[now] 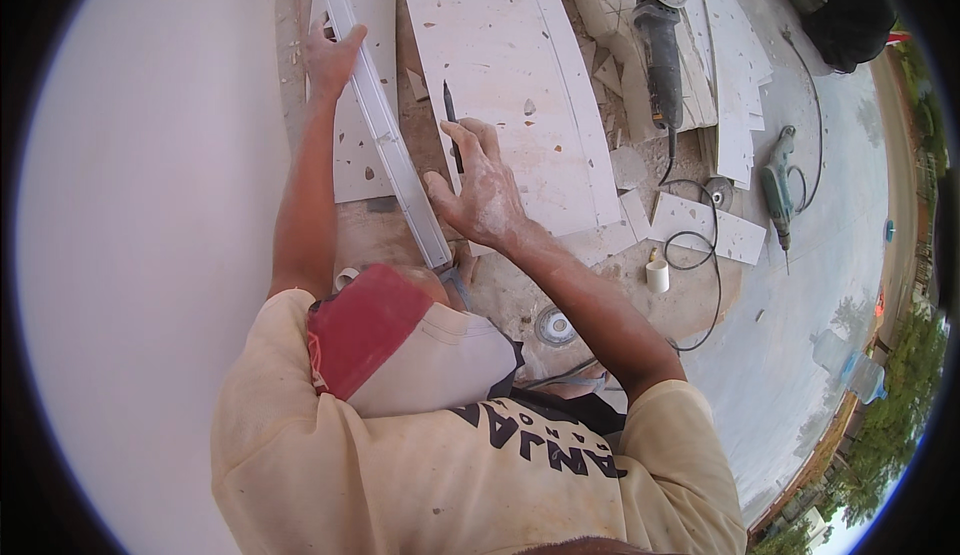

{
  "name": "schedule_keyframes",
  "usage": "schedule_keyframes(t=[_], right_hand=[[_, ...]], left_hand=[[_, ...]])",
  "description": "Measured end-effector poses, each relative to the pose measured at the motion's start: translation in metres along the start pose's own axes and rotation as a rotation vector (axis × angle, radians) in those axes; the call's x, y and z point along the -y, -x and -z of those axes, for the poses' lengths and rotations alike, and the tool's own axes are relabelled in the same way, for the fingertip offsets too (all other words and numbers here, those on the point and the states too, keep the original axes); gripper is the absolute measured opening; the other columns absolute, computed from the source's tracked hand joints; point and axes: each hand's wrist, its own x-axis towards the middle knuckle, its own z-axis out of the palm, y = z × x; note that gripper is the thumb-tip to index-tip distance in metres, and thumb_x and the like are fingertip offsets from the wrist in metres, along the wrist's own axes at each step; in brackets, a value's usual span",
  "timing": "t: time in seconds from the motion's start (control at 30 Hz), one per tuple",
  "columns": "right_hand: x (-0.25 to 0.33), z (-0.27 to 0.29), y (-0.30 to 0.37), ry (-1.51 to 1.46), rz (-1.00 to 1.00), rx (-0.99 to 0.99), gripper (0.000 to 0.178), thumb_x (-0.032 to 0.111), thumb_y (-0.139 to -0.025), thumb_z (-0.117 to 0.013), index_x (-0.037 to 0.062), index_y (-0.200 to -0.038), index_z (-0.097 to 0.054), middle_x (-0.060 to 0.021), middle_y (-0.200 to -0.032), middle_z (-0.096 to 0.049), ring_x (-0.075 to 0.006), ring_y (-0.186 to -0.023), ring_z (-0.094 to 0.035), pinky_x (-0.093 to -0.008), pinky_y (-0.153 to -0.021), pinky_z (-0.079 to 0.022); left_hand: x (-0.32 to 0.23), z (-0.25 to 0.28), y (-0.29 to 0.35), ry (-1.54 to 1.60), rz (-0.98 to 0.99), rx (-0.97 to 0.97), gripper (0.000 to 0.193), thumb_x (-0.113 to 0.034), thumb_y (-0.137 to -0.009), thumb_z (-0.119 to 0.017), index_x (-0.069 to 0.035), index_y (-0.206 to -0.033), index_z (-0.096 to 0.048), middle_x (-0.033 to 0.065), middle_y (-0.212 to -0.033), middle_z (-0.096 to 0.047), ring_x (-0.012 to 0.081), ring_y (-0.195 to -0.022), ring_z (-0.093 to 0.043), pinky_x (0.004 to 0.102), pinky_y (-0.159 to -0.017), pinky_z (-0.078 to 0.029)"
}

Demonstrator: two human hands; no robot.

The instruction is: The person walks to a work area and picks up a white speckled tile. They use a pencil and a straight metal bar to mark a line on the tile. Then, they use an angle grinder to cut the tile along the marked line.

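Note:
My left hand (335, 60) is closed on a long silvery metal straightedge (385, 135), gripping it near its far end with the thumb lying on its edge. The bar slants from the far left down toward my lap, beside a white terrazzo-like slab (500, 65) with brown and grey chips. Over the near left part of that slab, my right hand (480, 180) pinches a slim black marking pen (449, 105), its tip pointing away from me. Another chipped slab (365, 105) lies partly under the straightedge.
An angle grinder (660, 50) rests on broken slabs at the far right, its cord (715, 245) looping nearer. A green drill (778, 185) lies beyond. A white cup (657, 275) and a loose disc (556, 325) are near my right arm. Another person (845, 15) is at the far right.

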Motion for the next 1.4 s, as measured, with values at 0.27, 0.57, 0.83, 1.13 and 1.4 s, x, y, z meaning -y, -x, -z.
schedule_keyframes(t=[0.27, 0.57, 0.83, 1.13, 1.4], right_hand=[[-0.002, -0.078, -0.053, -0.008, -0.220, 0.236, 0.065, 0.018, -0.089, -0.062, -0.0065, -0.145, -0.038, -0.0290, -0.143, -0.037, -0.0476, -0.127, -0.049, -0.0497, -0.107, -0.044], [-0.034, -0.135, -0.089, 0.117, -0.394, 0.495, 0.068, 0.016, -0.088, -0.063, -0.0069, -0.146, -0.036, -0.0283, -0.145, -0.036, -0.0476, -0.130, -0.048, -0.0498, -0.109, -0.044], [-0.015, -0.100, -0.091, 0.184, -0.290, 0.417, 0.059, 0.018, -0.089, -0.065, -0.0027, -0.140, -0.044, -0.0278, -0.139, -0.042, -0.0447, -0.125, -0.053, -0.0496, -0.102, -0.049], [-0.038, 0.179, -0.063, 0.565, -0.201, 0.087, 0.036, 0.024, -0.098, -0.060, 0.0024, -0.126, -0.061, -0.0178, -0.117, -0.064, -0.0318, -0.102, -0.068, -0.0437, -0.092, -0.055], [-0.157, 0.268, -0.044, 0.654, -0.481, -0.259, 0.080, 0.051, -0.088, -0.070, -0.0043, -0.142, -0.047, -0.0262, -0.128, -0.061, -0.0375, -0.122, -0.059, -0.0463, -0.105, -0.046]], left_hand=[[0.067, 0.011, -0.040, -0.114, -0.053, 0.040, 0.067, -0.027, -0.076, -0.080, 0.004, -0.131, -0.059, 0.0185, -0.108, -0.072, 0.0275, -0.095, -0.071, 0.0383, -0.086, -0.055], [0.113, 0.002, -0.024, -0.195, 0.003, 0.108, 0.070, -0.031, -0.074, -0.080, 0.000, -0.132, -0.057, 0.0209, -0.112, -0.070, 0.0340, -0.102, -0.069, 0.0448, -0.092, -0.053], [0.118, -0.004, -0.018, -0.574, 0.104, 0.119, 0.070, -0.047, -0.081, -0.066, -0.001, -0.132, -0.055, 0.0271, -0.112, -0.068, 0.0434, -0.105, -0.067, 0.0513, -0.091, -0.053], [0.074, -0.011, 0.008, -0.600, -0.030, 0.026, 0.073, -0.056, -0.090, -0.066, 0.003, -0.133, -0.055, 0.0267, -0.115, -0.067, 0.0395, -0.103, -0.068, 0.0481, -0.091, -0.053], [-0.022, -0.087, 0.119, 0.098, 0.187, 0.311, 0.081, -0.047, -0.098, -0.064, 0.010, -0.148, -0.035, 0.0252, -0.144, -0.050, 0.0335, -0.131, -0.052, 0.0407, -0.111, -0.039]])
